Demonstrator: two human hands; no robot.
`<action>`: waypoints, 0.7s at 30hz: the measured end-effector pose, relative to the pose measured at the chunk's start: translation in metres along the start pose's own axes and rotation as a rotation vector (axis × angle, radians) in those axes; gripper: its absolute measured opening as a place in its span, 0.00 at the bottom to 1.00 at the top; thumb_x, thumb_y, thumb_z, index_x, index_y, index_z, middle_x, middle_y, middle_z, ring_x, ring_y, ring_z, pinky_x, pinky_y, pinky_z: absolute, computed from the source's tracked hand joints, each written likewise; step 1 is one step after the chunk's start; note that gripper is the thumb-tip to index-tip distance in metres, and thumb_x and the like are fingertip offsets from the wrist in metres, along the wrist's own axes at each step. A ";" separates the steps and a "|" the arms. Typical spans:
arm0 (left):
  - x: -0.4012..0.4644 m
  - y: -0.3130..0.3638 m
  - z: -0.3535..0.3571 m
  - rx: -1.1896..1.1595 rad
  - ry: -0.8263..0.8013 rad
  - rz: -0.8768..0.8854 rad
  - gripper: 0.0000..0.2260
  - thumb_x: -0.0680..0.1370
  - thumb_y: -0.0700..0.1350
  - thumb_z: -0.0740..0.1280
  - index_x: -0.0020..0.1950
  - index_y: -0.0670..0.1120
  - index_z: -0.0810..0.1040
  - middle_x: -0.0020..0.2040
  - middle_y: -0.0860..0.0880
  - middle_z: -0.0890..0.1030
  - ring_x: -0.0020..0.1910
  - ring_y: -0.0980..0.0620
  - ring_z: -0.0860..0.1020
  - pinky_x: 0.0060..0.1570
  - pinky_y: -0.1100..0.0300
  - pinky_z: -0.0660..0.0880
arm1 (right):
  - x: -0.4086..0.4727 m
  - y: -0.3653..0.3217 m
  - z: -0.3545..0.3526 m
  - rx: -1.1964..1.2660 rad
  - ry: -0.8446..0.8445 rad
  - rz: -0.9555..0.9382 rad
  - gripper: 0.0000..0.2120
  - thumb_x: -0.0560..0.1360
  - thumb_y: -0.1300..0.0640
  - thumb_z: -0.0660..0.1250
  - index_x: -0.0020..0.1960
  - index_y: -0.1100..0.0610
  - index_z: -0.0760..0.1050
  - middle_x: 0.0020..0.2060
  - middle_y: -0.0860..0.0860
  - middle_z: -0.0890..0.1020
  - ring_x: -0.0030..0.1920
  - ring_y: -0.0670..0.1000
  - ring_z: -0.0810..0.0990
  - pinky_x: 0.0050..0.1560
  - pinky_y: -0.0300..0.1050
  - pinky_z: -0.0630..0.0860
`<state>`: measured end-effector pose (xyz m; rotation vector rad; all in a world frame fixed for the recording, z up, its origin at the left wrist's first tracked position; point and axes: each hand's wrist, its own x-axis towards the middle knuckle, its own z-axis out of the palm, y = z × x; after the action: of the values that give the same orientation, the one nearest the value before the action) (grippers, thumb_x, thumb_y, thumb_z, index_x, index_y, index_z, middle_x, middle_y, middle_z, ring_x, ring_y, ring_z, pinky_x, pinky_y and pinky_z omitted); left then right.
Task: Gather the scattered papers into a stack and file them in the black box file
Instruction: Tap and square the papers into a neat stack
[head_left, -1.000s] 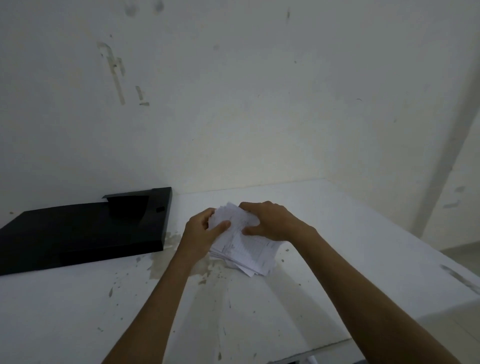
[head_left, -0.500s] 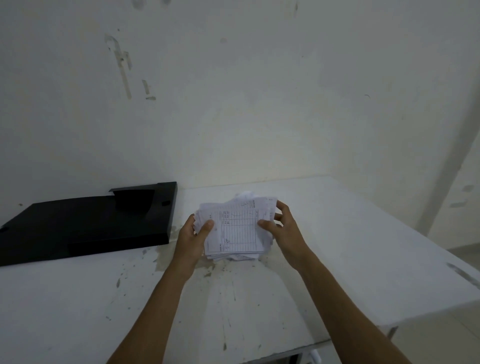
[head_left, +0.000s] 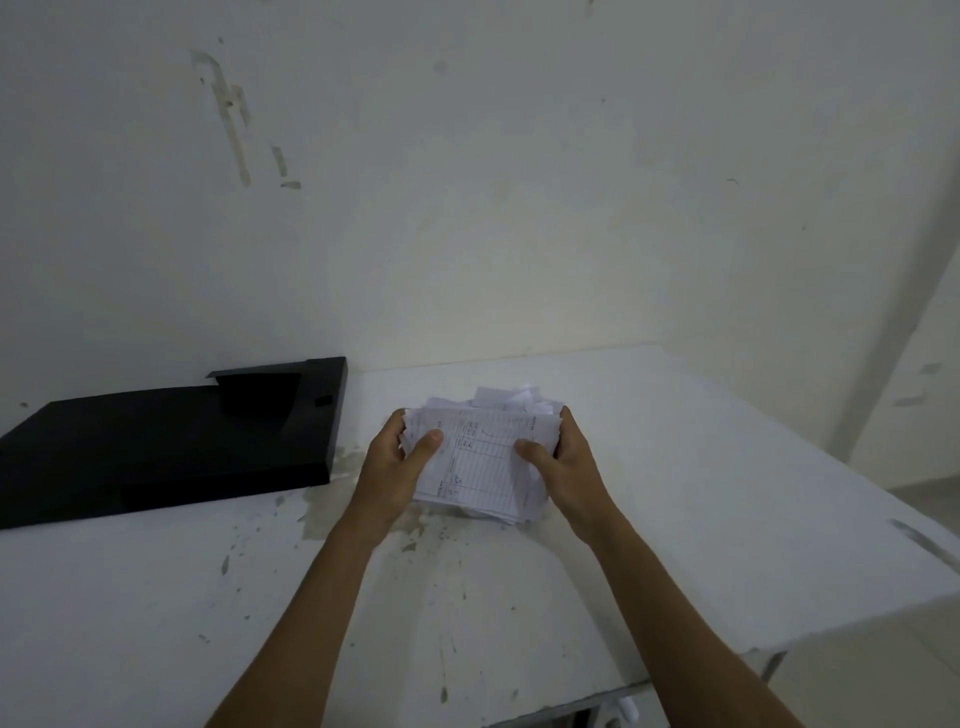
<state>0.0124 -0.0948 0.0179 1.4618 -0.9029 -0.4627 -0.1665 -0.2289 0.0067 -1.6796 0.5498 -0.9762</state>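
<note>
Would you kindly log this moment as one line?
phase: squaring stack | left hand, right hand: gripping paper stack | black box file: left, apart

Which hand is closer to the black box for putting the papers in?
The left hand, I think. The black box lies on the table to the left of the papers, right beside that hand. The right hand grips the far side of the stack and would have to cross over.
</note>
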 end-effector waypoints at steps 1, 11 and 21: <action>-0.001 0.001 0.000 0.034 -0.012 0.010 0.18 0.77 0.54 0.70 0.62 0.47 0.75 0.57 0.47 0.83 0.53 0.46 0.83 0.50 0.45 0.83 | 0.000 0.001 -0.001 -0.016 -0.010 0.003 0.19 0.79 0.60 0.69 0.67 0.51 0.69 0.60 0.46 0.79 0.58 0.45 0.79 0.49 0.37 0.80; 0.003 0.004 0.003 0.017 0.049 0.064 0.12 0.78 0.46 0.70 0.60 0.46 0.74 0.56 0.48 0.82 0.53 0.48 0.83 0.48 0.57 0.82 | 0.004 -0.005 0.001 -0.082 -0.056 -0.037 0.15 0.80 0.60 0.67 0.64 0.47 0.74 0.63 0.47 0.81 0.64 0.48 0.80 0.66 0.50 0.77; -0.023 -0.019 0.001 0.130 -0.040 -0.067 0.39 0.70 0.52 0.77 0.75 0.57 0.59 0.69 0.49 0.72 0.67 0.48 0.73 0.58 0.56 0.77 | 0.000 0.024 0.002 -0.010 0.003 0.102 0.19 0.80 0.60 0.67 0.70 0.52 0.72 0.63 0.49 0.81 0.61 0.52 0.82 0.61 0.60 0.80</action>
<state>0.0025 -0.0807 -0.0063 1.6097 -0.9322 -0.4921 -0.1625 -0.2352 -0.0160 -1.6430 0.6364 -0.9036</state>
